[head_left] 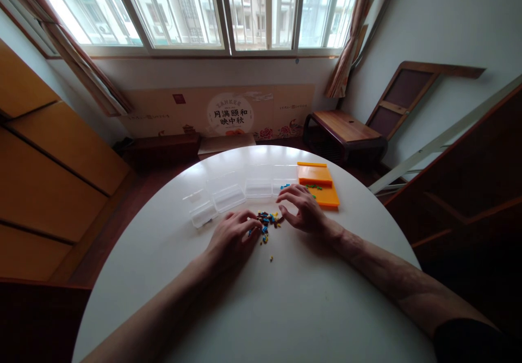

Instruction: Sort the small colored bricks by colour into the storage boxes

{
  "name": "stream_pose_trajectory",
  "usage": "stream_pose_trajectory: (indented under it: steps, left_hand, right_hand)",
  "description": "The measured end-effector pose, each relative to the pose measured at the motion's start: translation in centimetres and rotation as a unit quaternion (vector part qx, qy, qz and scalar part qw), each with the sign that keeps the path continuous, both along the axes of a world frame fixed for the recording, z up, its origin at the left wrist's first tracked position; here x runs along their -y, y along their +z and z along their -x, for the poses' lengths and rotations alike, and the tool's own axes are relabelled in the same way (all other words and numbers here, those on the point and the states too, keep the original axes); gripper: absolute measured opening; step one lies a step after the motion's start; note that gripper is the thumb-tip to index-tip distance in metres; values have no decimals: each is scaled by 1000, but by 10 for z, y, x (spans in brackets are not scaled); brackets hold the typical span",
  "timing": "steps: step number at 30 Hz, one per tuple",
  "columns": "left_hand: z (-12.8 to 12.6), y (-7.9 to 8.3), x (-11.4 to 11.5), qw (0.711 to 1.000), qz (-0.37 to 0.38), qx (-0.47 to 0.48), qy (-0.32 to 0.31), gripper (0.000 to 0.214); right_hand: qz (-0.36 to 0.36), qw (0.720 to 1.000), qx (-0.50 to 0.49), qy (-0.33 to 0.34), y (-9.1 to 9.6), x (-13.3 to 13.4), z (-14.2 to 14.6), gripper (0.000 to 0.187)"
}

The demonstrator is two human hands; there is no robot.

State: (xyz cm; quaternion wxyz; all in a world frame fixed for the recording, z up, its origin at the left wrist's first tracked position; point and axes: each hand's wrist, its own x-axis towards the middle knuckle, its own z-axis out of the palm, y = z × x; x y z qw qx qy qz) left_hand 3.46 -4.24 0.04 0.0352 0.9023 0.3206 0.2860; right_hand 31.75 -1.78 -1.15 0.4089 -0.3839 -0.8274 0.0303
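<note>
A small heap of tiny building bricks [267, 219], blue, yellow and dark brown, lies on the white round table [293, 298]. My left hand [234, 232] rests at the heap's left side, its fingers bent over the nearest pieces; whether it pinches one is hidden. On the other side, my right hand [300, 208] hovers with thumb and fingers apart, nothing visible between them. Just beyond its fingertips, blue pieces [284, 187] sit in a clear box [281, 175]. Green pieces [314, 187] lie on an orange plastic tray [332, 195] behind the right hand.
Several clear lidded boxes stand in an arc, including one at the left [204, 215] and one at the middle [259, 189]. A single yellowish piece [271, 258] lies nearer me. Beyond the table are a wooden chair [346, 126] and a printed cardboard panel [171, 113].
</note>
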Motion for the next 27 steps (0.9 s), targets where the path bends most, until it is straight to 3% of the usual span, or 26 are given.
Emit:
stream_pose_trajectory:
  steps: [18, 27]
  left_hand:
    - [1, -1, -2, 999, -3, 2, -39, 16]
    - [1, 0, 0, 1000, 0, -7, -1, 11]
  right_hand:
    - [-1, 1000, -1, 17, 0, -1, 0, 9]
    - [-1, 1000, 3, 17, 0, 0, 1, 10]
